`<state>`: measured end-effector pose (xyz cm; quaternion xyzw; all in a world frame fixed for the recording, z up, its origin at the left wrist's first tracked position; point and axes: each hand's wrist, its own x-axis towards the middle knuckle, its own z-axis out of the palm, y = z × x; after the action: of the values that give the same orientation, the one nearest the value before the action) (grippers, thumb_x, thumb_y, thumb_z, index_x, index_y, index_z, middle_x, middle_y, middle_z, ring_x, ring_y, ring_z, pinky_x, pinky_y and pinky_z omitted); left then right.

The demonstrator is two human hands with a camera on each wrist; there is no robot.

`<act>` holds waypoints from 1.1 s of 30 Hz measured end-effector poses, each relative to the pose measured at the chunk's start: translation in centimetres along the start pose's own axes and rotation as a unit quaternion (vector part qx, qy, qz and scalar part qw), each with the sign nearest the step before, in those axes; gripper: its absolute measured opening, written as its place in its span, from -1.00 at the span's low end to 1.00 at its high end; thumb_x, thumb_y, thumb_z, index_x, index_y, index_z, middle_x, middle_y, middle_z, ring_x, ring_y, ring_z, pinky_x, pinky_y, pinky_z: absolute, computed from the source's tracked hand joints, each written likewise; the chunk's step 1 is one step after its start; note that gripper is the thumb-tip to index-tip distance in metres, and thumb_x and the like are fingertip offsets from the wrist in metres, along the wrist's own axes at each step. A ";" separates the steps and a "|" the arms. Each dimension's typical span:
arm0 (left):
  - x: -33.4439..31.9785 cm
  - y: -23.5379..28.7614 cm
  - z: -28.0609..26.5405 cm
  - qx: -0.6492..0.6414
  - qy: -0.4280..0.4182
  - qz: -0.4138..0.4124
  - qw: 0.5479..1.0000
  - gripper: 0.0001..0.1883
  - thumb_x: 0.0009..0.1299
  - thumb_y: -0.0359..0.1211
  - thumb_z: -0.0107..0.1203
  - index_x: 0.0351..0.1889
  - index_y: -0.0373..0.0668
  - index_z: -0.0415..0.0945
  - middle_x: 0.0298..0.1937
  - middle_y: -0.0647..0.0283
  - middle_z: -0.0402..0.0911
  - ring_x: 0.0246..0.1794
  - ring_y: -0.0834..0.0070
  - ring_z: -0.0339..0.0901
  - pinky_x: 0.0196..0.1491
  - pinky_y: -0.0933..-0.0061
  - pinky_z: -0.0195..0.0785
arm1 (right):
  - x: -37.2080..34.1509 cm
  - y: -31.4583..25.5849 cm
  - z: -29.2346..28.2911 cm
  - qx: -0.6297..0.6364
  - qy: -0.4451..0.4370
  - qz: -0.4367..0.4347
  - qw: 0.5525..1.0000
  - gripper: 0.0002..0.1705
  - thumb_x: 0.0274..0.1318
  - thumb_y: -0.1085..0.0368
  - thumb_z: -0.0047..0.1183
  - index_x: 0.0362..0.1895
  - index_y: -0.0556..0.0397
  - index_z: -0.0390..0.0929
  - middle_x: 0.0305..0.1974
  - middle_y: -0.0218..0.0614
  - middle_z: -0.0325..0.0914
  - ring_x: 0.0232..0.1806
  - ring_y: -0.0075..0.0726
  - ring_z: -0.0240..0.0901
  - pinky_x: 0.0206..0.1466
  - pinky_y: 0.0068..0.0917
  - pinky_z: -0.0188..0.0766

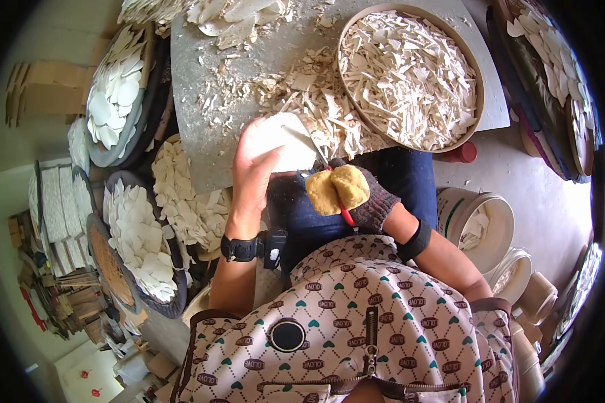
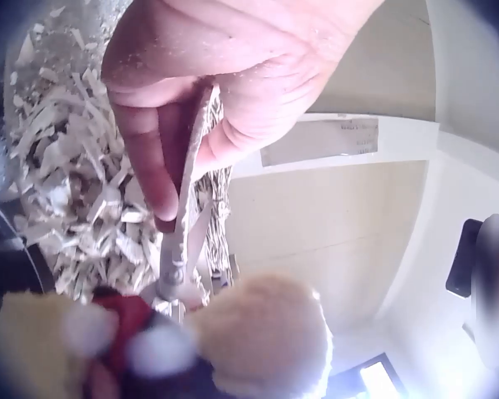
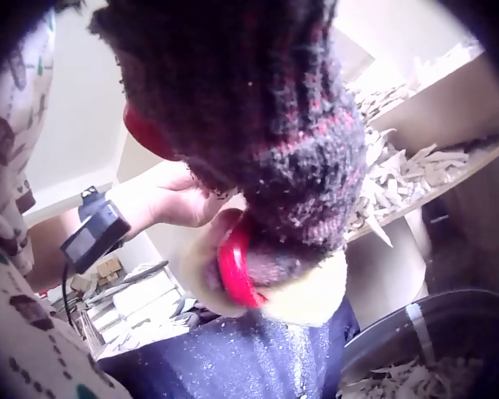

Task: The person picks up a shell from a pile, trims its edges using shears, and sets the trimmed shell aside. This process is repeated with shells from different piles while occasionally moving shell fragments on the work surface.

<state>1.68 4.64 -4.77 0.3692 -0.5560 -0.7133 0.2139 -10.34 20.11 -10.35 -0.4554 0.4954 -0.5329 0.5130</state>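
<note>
My bare left hand (image 1: 250, 178) pinches a flat white chip-like piece (image 1: 286, 142) between thumb and fingers; its material is unclear. The left wrist view catches this piece edge-on, a thin plate with a rough rim. Scissors with red handles (image 1: 347, 216) are held in my right hand (image 1: 381, 203), which wears a dark knitted glove. Yellow padding (image 1: 324, 193) covers part of the hand and handles. The scissor blades (image 2: 173, 270) are right at the piece's edge. In the right wrist view, a red handle loop (image 3: 235, 264) curves round a gloved finger or thumb.
A round tray (image 1: 478, 87) of white slivers stands at the table's right. Scraps (image 1: 316, 94) are strewn over the grey tabletop (image 1: 205, 144). Baskets of flat white pieces (image 1: 138, 235) line the left side. A white bucket (image 1: 450, 201) and a red object (image 1: 458, 153) sit at the right.
</note>
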 end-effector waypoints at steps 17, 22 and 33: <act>0.1 0.0 -1.4 0.081 -0.090 0.021 0.992 -0.35 0.15 -0.54 0.03 0.23 -0.22 0.04 0.04 0.15 0.34 -0.05 0.45 0.41 -0.11 0.49 0.41 | 0.1 2.7 1.1 0.515 0.019 0.028 0.856 -0.73 0.05 0.33 0.04 -0.14 0.11 0.41 -0.17 -0.33 0.48 -0.14 -0.47 0.42 -0.02 -0.52 0.37; -0.5 0.5 -0.6 0.040 -0.042 0.028 0.998 -0.34 0.15 -0.56 0.06 0.22 -0.24 0.04 0.03 0.12 0.35 -0.03 0.48 0.39 0.00 0.49 0.32 | -0.3 2.0 -0.4 -0.168 0.055 -0.100 0.979 -0.74 -0.04 0.32 0.04 -0.19 0.06 0.42 -0.24 -0.25 0.48 -0.19 -0.24 0.44 -0.08 -0.43 0.37; -0.8 -1.7 0.5 -0.061 0.080 0.092 0.991 -0.47 0.28 -0.47 -0.05 0.20 -0.22 0.04 -0.04 0.05 0.43 -0.24 0.28 0.54 -0.41 0.41 0.52 | -0.5 0.9 -0.2 -0.042 0.025 -0.052 0.997 -0.68 -0.10 0.20 0.11 -0.22 0.03 0.44 -0.24 -0.26 0.49 -0.19 -0.24 0.43 -0.08 -0.43 0.38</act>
<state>2.00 6.06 -6.08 0.3583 -0.5244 -0.6914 0.3444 -10.42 20.67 -11.29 -0.4880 0.5058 -0.5489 0.4525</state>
